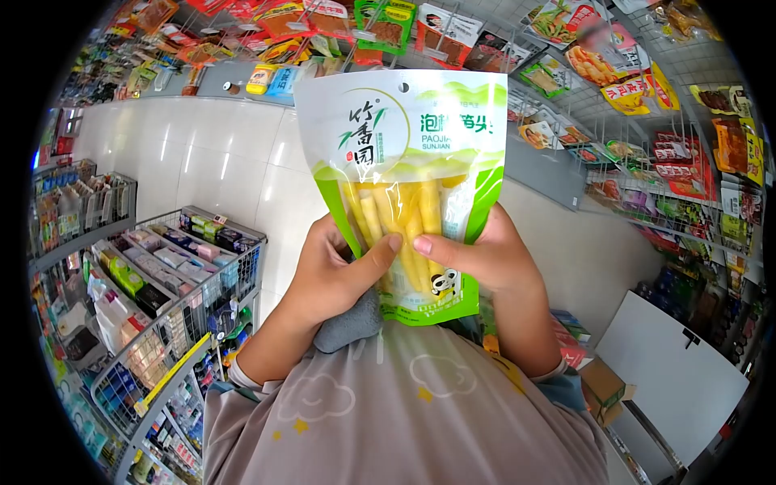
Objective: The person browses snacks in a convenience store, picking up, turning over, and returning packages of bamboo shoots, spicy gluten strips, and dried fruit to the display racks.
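A white and green packet of pickled bamboo shoots [404,218] is held upright in front of my chest, its front facing me. Pale yellow shoots show through its clear window. My left hand [343,267] grips the packet's left side, thumb on the window and fingers behind. From the other side my right hand [485,250] holds it the same way, thumb pressed near the middle. The fingers behind the packet are hidden. A grey cloth [349,323] shows beneath my left hand; I cannot tell whether that hand also holds it.
Hanging snack packets [388,24] line racks ahead and to the right. At the left stands a wire basket [182,299] of boxed goods, on a shelf. A white panel [671,372] and a cardboard box [602,384] are at the lower right. Pale tiled floor [218,153] lies between.
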`<control>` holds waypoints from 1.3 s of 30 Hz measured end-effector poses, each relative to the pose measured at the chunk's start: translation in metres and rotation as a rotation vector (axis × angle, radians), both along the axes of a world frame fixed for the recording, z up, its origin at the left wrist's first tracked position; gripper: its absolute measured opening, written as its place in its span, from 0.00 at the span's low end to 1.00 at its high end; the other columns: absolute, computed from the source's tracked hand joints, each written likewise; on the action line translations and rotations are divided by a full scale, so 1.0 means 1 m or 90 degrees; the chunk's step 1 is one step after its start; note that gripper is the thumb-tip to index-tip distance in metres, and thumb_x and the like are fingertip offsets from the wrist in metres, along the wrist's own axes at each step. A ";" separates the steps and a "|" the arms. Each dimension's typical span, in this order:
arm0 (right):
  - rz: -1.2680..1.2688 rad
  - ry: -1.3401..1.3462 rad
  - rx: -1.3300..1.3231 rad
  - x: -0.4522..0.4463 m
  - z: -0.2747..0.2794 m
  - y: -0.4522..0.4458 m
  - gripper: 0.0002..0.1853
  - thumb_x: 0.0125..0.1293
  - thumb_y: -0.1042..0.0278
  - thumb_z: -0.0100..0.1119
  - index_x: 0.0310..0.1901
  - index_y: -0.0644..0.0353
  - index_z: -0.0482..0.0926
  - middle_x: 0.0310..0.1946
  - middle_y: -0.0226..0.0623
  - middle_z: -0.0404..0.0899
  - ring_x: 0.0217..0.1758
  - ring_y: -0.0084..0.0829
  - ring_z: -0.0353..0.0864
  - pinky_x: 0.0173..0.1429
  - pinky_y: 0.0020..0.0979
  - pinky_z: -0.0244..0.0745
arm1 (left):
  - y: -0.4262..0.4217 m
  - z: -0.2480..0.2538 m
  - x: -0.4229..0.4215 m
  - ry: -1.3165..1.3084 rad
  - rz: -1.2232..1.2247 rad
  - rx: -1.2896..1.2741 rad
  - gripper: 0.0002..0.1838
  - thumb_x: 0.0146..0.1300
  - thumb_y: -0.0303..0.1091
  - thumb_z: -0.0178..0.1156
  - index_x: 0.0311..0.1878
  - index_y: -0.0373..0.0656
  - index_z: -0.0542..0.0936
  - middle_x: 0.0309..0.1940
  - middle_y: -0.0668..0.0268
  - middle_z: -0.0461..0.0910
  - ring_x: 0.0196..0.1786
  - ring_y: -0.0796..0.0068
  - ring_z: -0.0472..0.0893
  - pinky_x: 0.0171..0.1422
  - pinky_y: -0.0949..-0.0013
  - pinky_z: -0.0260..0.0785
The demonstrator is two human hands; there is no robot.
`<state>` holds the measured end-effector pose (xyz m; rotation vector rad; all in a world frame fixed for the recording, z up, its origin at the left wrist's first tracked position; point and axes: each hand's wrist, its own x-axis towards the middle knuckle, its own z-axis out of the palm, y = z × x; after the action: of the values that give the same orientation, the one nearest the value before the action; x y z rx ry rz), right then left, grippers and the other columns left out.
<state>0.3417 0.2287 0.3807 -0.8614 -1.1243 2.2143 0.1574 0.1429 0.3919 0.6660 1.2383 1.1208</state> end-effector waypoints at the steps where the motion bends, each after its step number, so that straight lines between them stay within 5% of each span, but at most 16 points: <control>1: 0.005 0.004 -0.009 -0.001 -0.001 -0.005 0.29 0.62 0.72 0.71 0.63 0.64 0.70 0.50 0.33 0.80 0.49 0.22 0.80 0.50 0.26 0.78 | -0.007 0.000 -0.001 0.004 0.005 0.000 0.13 0.69 0.26 0.62 0.54 0.34 0.79 0.43 0.64 0.86 0.42 0.82 0.84 0.46 0.76 0.75; 9: 0.037 0.013 -0.041 0.019 0.001 -0.008 0.29 0.61 0.73 0.72 0.63 0.64 0.70 0.48 0.33 0.80 0.46 0.20 0.80 0.45 0.24 0.78 | -0.022 0.011 0.027 0.004 0.052 -0.031 0.15 0.69 0.28 0.62 0.56 0.34 0.80 0.45 0.64 0.86 0.45 0.81 0.83 0.49 0.75 0.75; 12: 0.089 -0.016 -0.006 0.027 -0.013 -0.013 0.30 0.63 0.71 0.70 0.65 0.64 0.69 0.53 0.36 0.80 0.52 0.25 0.81 0.52 0.29 0.80 | -0.032 0.017 0.027 0.000 0.071 -0.030 0.16 0.69 0.30 0.63 0.57 0.34 0.79 0.46 0.64 0.86 0.46 0.80 0.83 0.51 0.74 0.75; 17: -0.066 0.346 -0.416 0.019 -0.013 -0.024 0.32 0.72 0.57 0.60 0.71 0.65 0.64 0.64 0.42 0.75 0.66 0.35 0.77 0.71 0.39 0.71 | -0.036 0.033 0.026 0.002 0.107 -0.023 0.16 0.68 0.32 0.65 0.56 0.34 0.80 0.47 0.64 0.85 0.47 0.78 0.83 0.53 0.72 0.75; 18: -0.020 0.372 -0.404 0.017 -0.017 -0.023 0.31 0.74 0.51 0.57 0.69 0.66 0.67 0.61 0.44 0.78 0.61 0.36 0.80 0.67 0.38 0.75 | -0.035 0.036 0.025 -0.002 0.122 -0.006 0.16 0.68 0.32 0.65 0.56 0.35 0.79 0.47 0.64 0.85 0.47 0.77 0.83 0.54 0.71 0.75; 26: -0.034 0.371 -0.459 0.016 -0.052 -0.075 0.27 0.70 0.56 0.57 0.63 0.66 0.70 0.57 0.43 0.79 0.56 0.36 0.82 0.62 0.37 0.77 | -0.017 0.050 0.032 -0.039 0.158 0.035 0.23 0.65 0.32 0.67 0.61 0.36 0.75 0.52 0.63 0.83 0.52 0.74 0.82 0.59 0.68 0.73; 39: -0.283 0.201 -0.398 0.052 -0.099 -0.073 0.20 0.65 0.65 0.58 0.55 0.66 0.76 0.50 0.42 0.82 0.48 0.36 0.84 0.55 0.36 0.81 | -0.017 0.036 0.026 -0.111 0.137 0.056 0.24 0.69 0.31 0.62 0.66 0.35 0.70 0.56 0.58 0.80 0.56 0.68 0.81 0.63 0.64 0.73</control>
<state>0.3940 0.1558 0.2814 -0.8489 -0.0617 2.2136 0.1838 0.1257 0.4279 0.4956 1.1346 1.3880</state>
